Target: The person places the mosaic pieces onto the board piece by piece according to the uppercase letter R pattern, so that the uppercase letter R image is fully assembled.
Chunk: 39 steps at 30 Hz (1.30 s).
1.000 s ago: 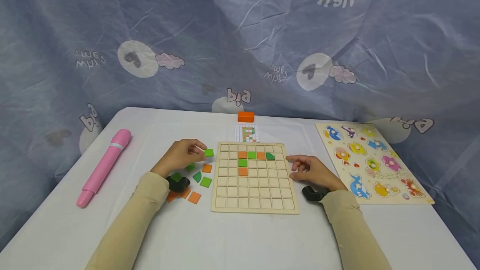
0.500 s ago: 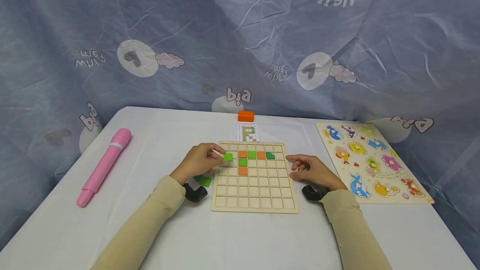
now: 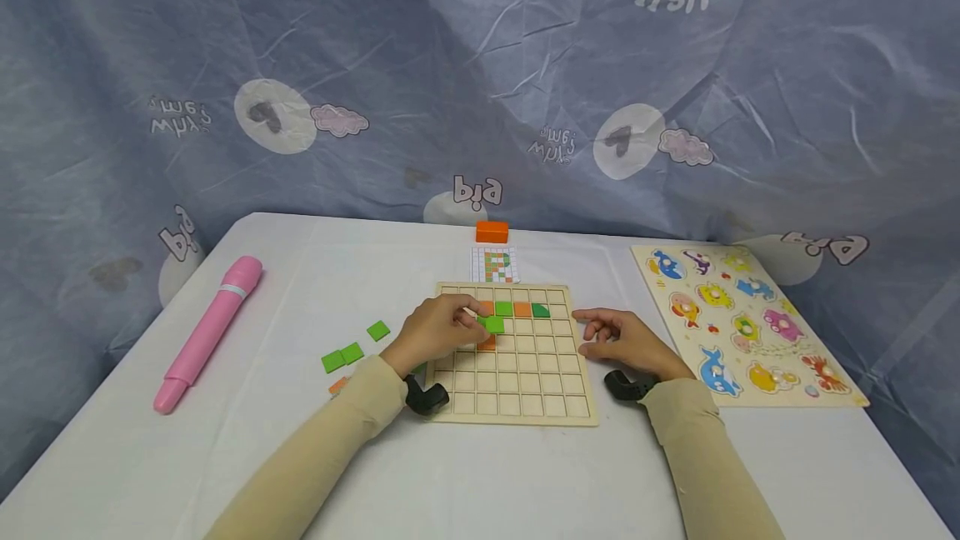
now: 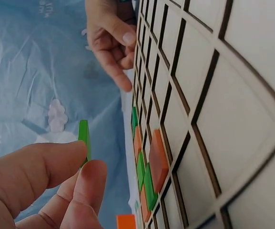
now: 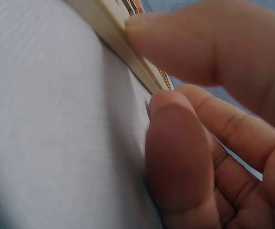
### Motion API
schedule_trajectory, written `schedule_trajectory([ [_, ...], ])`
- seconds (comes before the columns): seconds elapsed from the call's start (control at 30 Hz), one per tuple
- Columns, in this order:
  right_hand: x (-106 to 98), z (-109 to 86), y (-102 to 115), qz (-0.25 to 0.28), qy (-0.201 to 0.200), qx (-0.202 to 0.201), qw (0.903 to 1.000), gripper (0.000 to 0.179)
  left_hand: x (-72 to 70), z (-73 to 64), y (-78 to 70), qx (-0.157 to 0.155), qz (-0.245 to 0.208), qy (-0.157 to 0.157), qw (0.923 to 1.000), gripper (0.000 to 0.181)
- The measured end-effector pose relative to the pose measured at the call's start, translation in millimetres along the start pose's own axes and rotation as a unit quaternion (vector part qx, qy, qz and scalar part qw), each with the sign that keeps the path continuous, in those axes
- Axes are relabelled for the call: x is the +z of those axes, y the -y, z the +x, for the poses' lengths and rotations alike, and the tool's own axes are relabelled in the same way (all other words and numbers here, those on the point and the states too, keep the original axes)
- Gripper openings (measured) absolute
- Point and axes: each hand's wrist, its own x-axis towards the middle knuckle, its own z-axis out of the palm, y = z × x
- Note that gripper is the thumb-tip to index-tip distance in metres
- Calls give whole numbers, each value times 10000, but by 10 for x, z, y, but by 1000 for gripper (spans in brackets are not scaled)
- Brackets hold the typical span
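My left hand pinches a green square tile between thumb and fingertips, over the upper part of a wooden grid board. In the left wrist view the tile stands on edge, apart from the board. A row of orange and green tiles lies along the board, ending in a dark green rounded piece. Below its left end, an orange tile and a green one are partly covered by my left hand. My right hand touches the board's right edge with thumb and index finger, other fingers bent.
Left of the board lie loose green tiles and an orange tile, some behind my arm. A printed pattern card and an orange block sit beyond it. A pink stick lies far left, an animal puzzle board right.
My left hand has carried the green tile rightward from the loose pieces to over the board, beside the placed tiles. My right hand has stayed at the board's edge.
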Motion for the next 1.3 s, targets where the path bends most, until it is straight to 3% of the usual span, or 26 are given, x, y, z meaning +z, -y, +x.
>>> schedule_trajectory([
  [0.43,1,2,-1,68,-10,47,10000,62,126,35,-56,122,287,185,9993,24],
  [1.07,-7,10,10,80,0,98,9999,61,218,122,-88,47,1105,382,9931,18],
  [1.3,-5,10,2,66,16,64,10000,61,237,139,-90,17,1170,403,9923,20],
])
